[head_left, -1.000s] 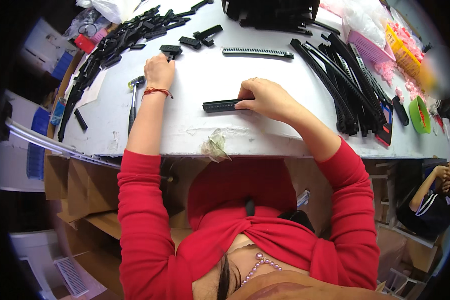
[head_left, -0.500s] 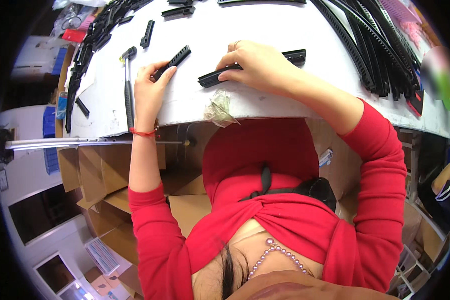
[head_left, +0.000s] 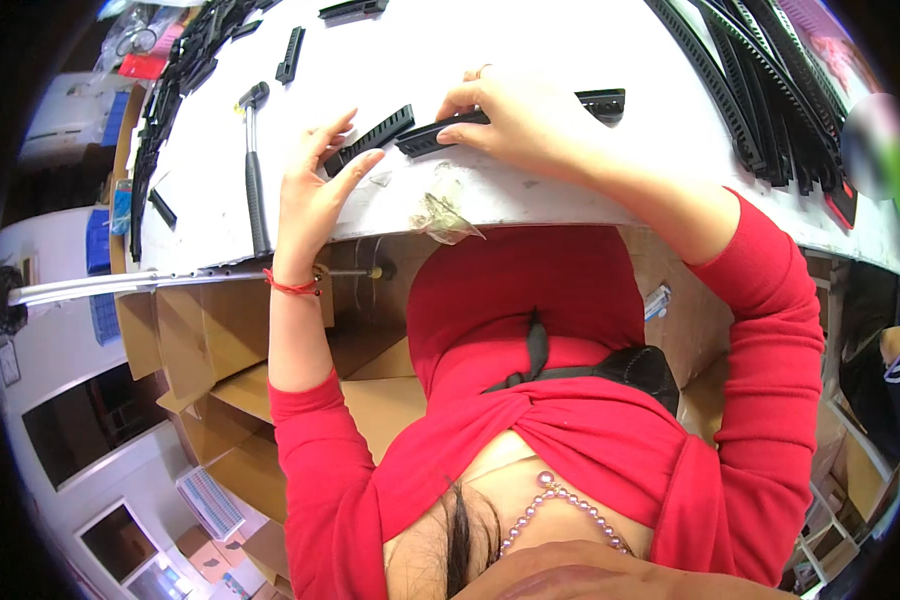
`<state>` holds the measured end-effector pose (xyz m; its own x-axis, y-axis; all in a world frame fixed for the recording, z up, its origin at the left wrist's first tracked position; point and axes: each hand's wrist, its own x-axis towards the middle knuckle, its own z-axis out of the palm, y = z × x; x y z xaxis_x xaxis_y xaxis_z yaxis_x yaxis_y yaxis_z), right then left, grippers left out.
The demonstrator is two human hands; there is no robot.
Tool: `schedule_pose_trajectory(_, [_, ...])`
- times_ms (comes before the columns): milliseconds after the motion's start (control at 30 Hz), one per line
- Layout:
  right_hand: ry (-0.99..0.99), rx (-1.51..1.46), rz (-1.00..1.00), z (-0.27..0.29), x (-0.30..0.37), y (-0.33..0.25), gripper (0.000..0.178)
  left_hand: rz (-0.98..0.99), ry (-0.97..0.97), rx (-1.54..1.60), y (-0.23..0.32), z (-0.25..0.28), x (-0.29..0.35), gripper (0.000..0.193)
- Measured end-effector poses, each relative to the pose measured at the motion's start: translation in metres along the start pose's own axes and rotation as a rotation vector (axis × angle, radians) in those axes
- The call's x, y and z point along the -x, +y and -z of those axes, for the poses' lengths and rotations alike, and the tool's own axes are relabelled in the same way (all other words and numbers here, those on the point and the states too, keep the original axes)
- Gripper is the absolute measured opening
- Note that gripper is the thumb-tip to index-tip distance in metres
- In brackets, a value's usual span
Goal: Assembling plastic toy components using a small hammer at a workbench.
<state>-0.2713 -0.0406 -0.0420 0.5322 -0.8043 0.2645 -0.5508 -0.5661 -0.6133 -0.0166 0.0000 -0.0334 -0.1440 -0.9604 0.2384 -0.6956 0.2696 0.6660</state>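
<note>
My left hand (head_left: 310, 185) is open, with thumb and fingers spread to either side of a short black slotted piece (head_left: 382, 132) on the white table. The piece tilts up to the right, and its far end meets or nearly meets the left end of a longer black slotted strip (head_left: 425, 138). My right hand (head_left: 500, 115) grips this strip between thumb and fingers. The hand hides the strip's middle, while its other end shows past my wrist. Whether the two pieces are joined, I cannot tell.
A hammer (head_left: 254, 165) lies left of my left hand. A crumpled clear plastic bag (head_left: 444, 218) sits at the table's near edge. Long black strips (head_left: 770, 100) are heaped at the right; many black pieces (head_left: 185, 75) line the left edge. Cardboard boxes (head_left: 210, 340) stand below.
My left hand has moved slightly right with the short piece, and its fingers have spread from their pinch. The short piece and the long strip's left end have come together.
</note>
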Motion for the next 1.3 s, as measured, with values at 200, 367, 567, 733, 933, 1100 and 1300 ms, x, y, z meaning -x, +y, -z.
schedule_pose_trajectory(200, [-0.01,0.005,-0.015,0.001,0.0,-0.004,0.025,-0.086,0.035,-0.136,-0.001,-0.005,0.004,0.032])
schedule_pose_trajectory(367, [0.003,0.014,0.006,-0.001,-0.001,0.0,0.024,-0.094,0.069,0.081,-0.001,-0.009,0.007,0.024])
schedule_pose_trajectory(567, [0.013,0.017,0.029,-0.003,-0.001,0.003,0.025,0.007,0.132,0.207,0.0,-0.01,0.01,0.027])
schedule_pose_trajectory(733, [-0.004,0.018,-0.003,-0.001,-0.001,0.0,0.025,-0.082,0.001,0.089,0.002,-0.004,0.01,0.034])
schedule_pose_trajectory(933, [-0.007,0.045,-0.023,0.0,-0.001,-0.002,0.026,0.015,0.003,0.23,0.0,0.006,0.011,0.032])
schedule_pose_trajectory(1100, [-0.013,0.018,-0.047,0.0,0.0,-0.006,0.026,0.133,0.025,0.277,-0.003,0.011,0.017,0.023])
schedule_pose_trajectory(1300, [-0.021,0.005,-0.066,0.0,-0.001,-0.002,0.024,-0.14,0.09,0.063,0.008,-0.001,0.02,0.019])
